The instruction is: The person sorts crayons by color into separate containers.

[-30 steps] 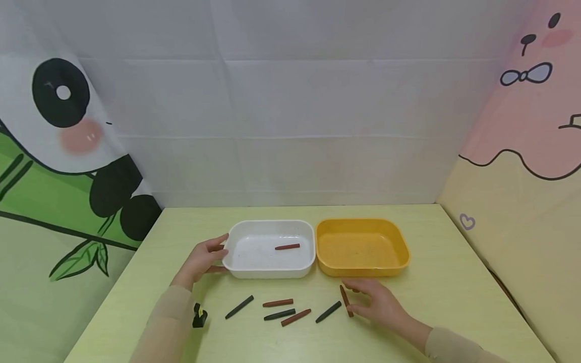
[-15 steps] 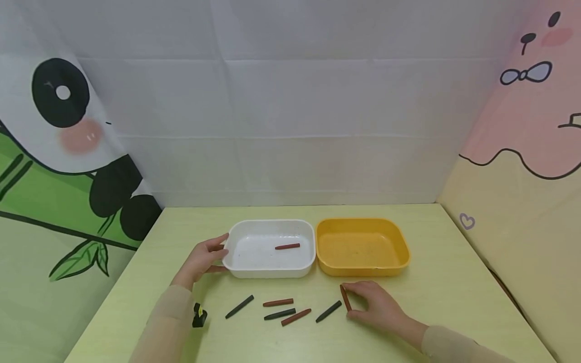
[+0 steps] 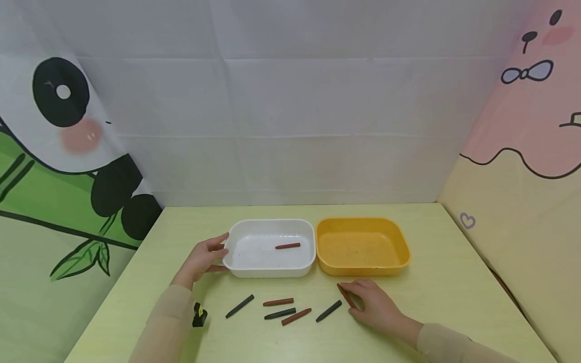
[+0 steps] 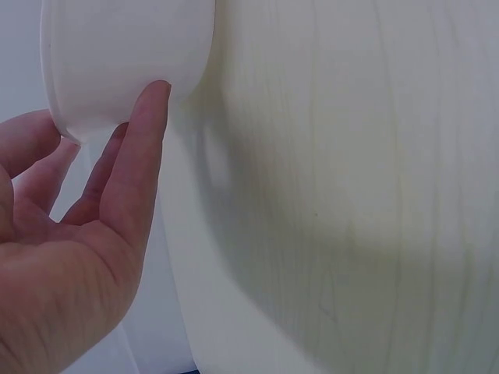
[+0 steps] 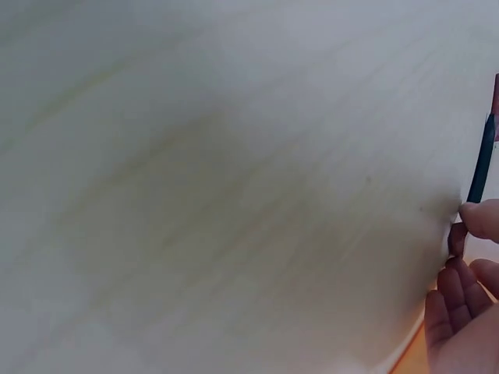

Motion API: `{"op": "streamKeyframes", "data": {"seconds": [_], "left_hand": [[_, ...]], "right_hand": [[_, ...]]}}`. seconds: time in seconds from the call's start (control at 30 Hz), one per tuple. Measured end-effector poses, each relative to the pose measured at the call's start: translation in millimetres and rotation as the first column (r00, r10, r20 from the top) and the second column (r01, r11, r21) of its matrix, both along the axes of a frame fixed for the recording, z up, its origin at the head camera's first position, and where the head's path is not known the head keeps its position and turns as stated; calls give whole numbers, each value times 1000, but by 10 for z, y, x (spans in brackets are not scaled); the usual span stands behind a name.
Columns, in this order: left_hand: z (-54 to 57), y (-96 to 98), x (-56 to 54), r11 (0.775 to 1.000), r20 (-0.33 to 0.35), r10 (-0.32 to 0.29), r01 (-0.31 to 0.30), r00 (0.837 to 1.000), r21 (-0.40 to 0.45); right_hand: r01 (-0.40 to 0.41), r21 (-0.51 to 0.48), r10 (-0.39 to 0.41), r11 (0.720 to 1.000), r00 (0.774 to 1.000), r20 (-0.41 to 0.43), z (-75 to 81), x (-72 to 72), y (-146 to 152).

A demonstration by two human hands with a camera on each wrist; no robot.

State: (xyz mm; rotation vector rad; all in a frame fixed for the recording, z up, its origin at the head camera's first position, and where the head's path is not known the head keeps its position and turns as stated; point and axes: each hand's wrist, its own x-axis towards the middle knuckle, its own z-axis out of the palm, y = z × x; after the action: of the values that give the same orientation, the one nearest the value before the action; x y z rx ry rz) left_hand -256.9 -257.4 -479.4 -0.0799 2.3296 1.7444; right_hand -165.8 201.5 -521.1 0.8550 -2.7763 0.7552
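The left hand (image 3: 199,259) touches the left end of a white tray (image 3: 268,274), its fairly straight fingers (image 4: 144,144) against the tray's outside and rim. Inside the tray lies a red-brown crayon (image 3: 288,246). My right hand (image 3: 374,305) pinches another red-brown crayon (image 3: 346,296) between thumb and fingers, just in front of a yellow tray (image 3: 363,270). In the right wrist view, that crayon (image 5: 458,239) is mostly hidden by the fingertips. Beside this hand, a dark crayon (image 3: 329,311) lies on the table.
Further left on the table (image 3: 254,343) are two dark crayons, one at the left (image 3: 239,306) and one in the middle (image 3: 280,314), and two red-brown crayons, one behind (image 3: 278,302) and one in front (image 3: 296,317). A small black object (image 3: 199,315) shows by the left sleeve.
My right thumb and fingers have closed on the red-brown crayon, which has tilted and shifted slightly left. The left hand and both trays have stayed in place.
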Motion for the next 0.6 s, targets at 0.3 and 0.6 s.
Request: {"op": "streamKeyframes", "data": {"seconds": [0.3, 0.6], "left_hand": [[30, 6, 22, 1000, -6, -5, 4, 1000, -7], [48, 17, 40, 1000, -6, -2, 2, 1000, -10]], "right_hand": [[-32, -78, 33, 996, 999, 14, 22, -2, 20], [-36, -110, 43, 993, 997, 59, -12, -22, 40]]}}
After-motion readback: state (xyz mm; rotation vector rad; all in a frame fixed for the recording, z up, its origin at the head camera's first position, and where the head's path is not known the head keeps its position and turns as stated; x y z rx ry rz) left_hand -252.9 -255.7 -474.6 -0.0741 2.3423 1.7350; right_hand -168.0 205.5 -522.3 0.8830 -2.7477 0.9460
